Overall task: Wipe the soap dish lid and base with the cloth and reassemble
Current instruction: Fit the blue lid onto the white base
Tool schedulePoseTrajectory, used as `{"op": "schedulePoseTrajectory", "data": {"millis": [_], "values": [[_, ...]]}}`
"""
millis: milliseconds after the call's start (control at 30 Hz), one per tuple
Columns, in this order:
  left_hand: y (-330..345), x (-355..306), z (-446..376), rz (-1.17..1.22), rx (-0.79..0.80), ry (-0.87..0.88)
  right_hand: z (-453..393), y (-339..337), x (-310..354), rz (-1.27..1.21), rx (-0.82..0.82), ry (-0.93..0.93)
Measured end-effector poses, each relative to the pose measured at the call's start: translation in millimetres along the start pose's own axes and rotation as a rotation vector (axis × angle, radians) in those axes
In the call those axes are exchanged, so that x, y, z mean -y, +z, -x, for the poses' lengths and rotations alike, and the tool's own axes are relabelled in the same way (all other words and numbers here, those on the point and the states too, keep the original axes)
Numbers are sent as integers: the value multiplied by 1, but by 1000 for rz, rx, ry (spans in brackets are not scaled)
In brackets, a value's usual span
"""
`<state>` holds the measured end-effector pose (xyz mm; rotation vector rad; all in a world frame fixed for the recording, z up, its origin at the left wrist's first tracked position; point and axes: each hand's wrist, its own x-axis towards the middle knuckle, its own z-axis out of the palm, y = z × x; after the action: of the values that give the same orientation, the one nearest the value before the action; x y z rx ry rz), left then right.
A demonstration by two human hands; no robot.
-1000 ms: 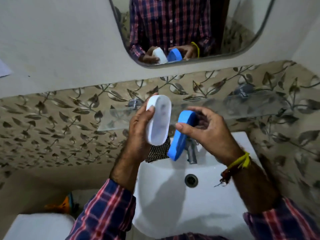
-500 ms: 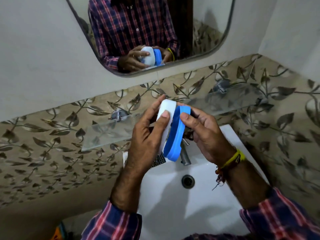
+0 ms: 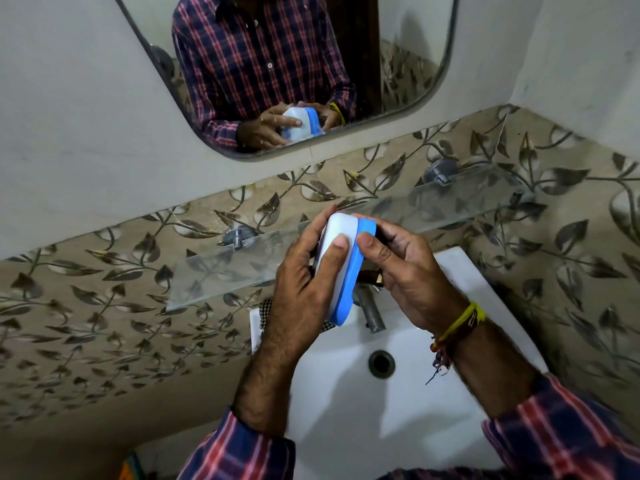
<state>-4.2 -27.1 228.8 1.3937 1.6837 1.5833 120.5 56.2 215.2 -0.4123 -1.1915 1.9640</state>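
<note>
White washbasin (image 3: pixel 398 427) below, wall mirror (image 3: pixel 294 64) above, glass shelf (image 3: pixel 433 209) between. Soap dish held on edge over the basin, above the tap (image 3: pixel 372 311): white lid (image 3: pixel 334 244) and blue base (image 3: pixel 353 271) pressed together, seam closed as far as visible. Left hand (image 3: pixel 301 292) grips the lid side, thumb on its rim. Right hand (image 3: pixel 408 271) grips the base side, thumb on the blue edge. Checkered cloth (image 3: pixel 265 308) on the basin's back rim, mostly hidden behind the left hand.

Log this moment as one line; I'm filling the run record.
step: reassemble | left hand: grips white lid | right hand: holds blue base | parts: pressed together over sink | checked cloth: sink edge
</note>
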Motion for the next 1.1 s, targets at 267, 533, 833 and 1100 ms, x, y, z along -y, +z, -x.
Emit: {"op": "schedulePoseTrajectory", "data": {"millis": [267, 533, 833, 1100], "values": [[4, 1, 2, -36, 7, -41, 0, -1, -5, -15, 17, 20], [-1, -1, 3, -54, 56, -96, -1, -1, -9, 0, -2, 50], [-26, -3, 7, 55, 11, -187, -16, -9, -5, -137, -62, -79], [-50, 12, -43, -25, -35, -46, -54, -40, 27, 590, 51, -216]]}}
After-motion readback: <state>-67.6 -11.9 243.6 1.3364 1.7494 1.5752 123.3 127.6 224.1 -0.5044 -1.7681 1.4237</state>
